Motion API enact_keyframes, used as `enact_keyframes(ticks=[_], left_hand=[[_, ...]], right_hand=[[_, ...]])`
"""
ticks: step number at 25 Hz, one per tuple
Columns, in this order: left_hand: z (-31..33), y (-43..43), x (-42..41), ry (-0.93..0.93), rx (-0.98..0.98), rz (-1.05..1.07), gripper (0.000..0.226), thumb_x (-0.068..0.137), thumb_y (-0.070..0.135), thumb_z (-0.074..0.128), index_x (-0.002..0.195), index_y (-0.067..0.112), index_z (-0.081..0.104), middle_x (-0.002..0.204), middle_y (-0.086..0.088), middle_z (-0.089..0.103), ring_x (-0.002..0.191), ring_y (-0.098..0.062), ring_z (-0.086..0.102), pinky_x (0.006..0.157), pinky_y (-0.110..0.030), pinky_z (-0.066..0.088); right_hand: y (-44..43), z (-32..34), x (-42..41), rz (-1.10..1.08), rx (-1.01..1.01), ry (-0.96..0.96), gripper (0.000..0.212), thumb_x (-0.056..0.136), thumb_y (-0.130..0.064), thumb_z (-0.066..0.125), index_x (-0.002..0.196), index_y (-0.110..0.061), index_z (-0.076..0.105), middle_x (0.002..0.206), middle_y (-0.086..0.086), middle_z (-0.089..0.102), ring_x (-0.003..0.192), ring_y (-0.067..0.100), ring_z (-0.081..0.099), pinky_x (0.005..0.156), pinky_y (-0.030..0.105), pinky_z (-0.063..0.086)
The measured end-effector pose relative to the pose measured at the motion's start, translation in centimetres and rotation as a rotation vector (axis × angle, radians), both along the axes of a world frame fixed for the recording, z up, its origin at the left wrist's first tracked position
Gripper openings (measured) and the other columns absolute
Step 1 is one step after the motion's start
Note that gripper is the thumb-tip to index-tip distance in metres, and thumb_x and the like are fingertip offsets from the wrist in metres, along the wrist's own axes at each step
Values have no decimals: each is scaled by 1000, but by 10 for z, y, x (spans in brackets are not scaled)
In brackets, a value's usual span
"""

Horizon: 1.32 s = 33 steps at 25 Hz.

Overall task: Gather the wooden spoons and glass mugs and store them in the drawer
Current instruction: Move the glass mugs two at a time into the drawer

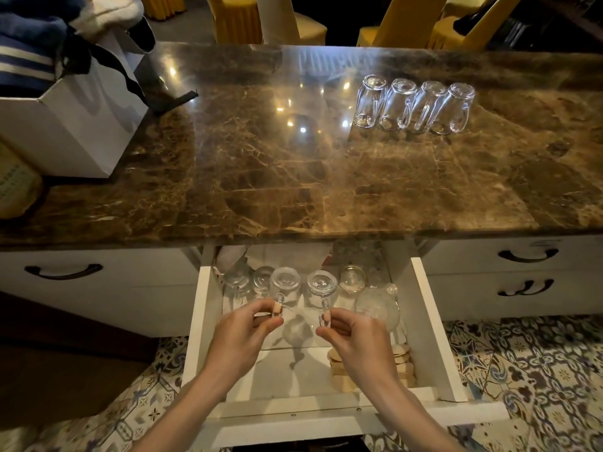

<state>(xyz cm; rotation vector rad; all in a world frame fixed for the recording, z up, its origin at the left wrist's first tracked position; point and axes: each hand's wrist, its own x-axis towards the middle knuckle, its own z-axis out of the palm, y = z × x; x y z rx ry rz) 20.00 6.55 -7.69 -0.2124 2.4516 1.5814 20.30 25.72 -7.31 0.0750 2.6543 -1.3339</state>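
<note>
Working at the open drawer [434, 321] in the lower middle of the frame, with two upturned glass mugs held over it. Left hand [243, 334] pinching the handle of the left mug [286, 282] between thumb and forefinger; right hand [359, 337] pinching the handle of the right mug [321, 285] likewise, other fingers curled loosely beneath. Mug bodies lying beyond the fingertips, toward the top of the frame, bases up, handles pointing back at the palms; hard to tell whether the rims already rest on the drawer floor. Judged rigid, smooth, slippery and breakable, with the weight hanging away from so small a pinch, so likely to swing; better hooked through the handle loop or gripped round the body. Needs care beside the other glassware [352, 279] lined along the back of the drawer, touching or nearly so. Four more mugs [414, 106] upturned in a row at upper right on the marble counter [261, 174]. Pale wooden pieces [342, 376], probably the spoons, stacked at the drawer's lower right, partly behind the right wrist.
</note>
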Motion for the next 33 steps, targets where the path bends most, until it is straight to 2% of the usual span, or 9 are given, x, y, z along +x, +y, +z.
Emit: enact_keyframes(ticks=[6, 11, 14, 16, 20, 25, 27, 30, 33], left_hand=[[-30, 12, -17, -109, -92, -31, 7, 85, 15, 67, 90, 20, 65, 93, 8, 70, 83, -1, 66, 60, -11, 48], [-47, 20, -31, -119, -134, -34, 8, 85, 16, 66, 84, 23, 62, 84, 8, 69, 76, 4, 62, 55, -6, 43], [-54, 21, -42, -116, -118, -11, 9, 85, 17, 66, 80, 23, 61, 81, 9, 69, 77, 0, 64, 54, -5, 42], [-58, 24, -47, -119, -107, -3, 4, 85, 18, 66, 85, 20, 63, 80, 10, 69, 78, 1, 64, 53, -4, 41], [-69, 31, -48, -127, -86, 32, 8, 86, 16, 66, 93, 16, 63, 89, 5, 69, 86, -4, 63, 60, -8, 41], [-78, 37, -48, -163, -24, 85, 7, 85, 9, 65, 92, 11, 63, 92, -2, 69, 90, -10, 65, 68, -13, 47], [-81, 38, -48, -163, -7, 95, 8, 85, 9, 65, 91, 11, 62, 91, 0, 69, 88, -8, 64, 72, -17, 49], [-87, 39, -49, -173, 30, 88, 9, 84, 10, 66, 89, 13, 60, 90, 3, 68, 86, 0, 63, 69, -13, 51], [-93, 36, -48, -192, 65, 70, 10, 86, 9, 63, 87, 15, 55, 94, 1, 68, 91, -12, 65, 82, -34, 55]], right_hand=[[-3, -26, -12, -59, 97, -117, 12, 78, -19, 74, 90, -15, 73, 85, -3, 74, 83, 7, 67, 77, 27, 54], [-20, -38, -25, -139, 195, -142, 9, 83, -21, 68, 80, -13, 67, 77, 0, 71, 76, 16, 65, 68, 30, 49], [-30, -43, -34, -199, 198, -142, 6, 86, -19, 64, 84, -14, 66, 81, 2, 72, 80, 19, 66, 63, 26, 38], [-34, -46, -39, -237, 199, -136, 8, 87, -19, 62, 89, -14, 68, 85, 4, 72, 84, 21, 66, 64, 27, 39], [-43, -53, -48, -308, 211, -102, 12, 90, -17, 58, 98, -14, 67, 87, 6, 72, 84, 23, 65, 69, 30, 45], [-54, -66, -58, -396, 235, -101, 19, 89, -10, 57, 106, -14, 64, 89, 9, 71, 85, 25, 66, 69, 31, 47], [-56, -72, -60, -426, 234, -108, 18, 88, -10, 58, 105, -14, 64, 89, 10, 71, 85, 27, 66, 67, 31, 45], [-55, -79, -62, -440, 240, -152, 16, 89, -10, 58, 103, -13, 64, 90, 11, 71, 86, 28, 66, 67, 32, 45], [-51, -86, -63, -442, 259, -178, 13, 89, -9, 58, 99, -14, 64, 89, 11, 70, 85, 27, 66, 61, 27, 38]])
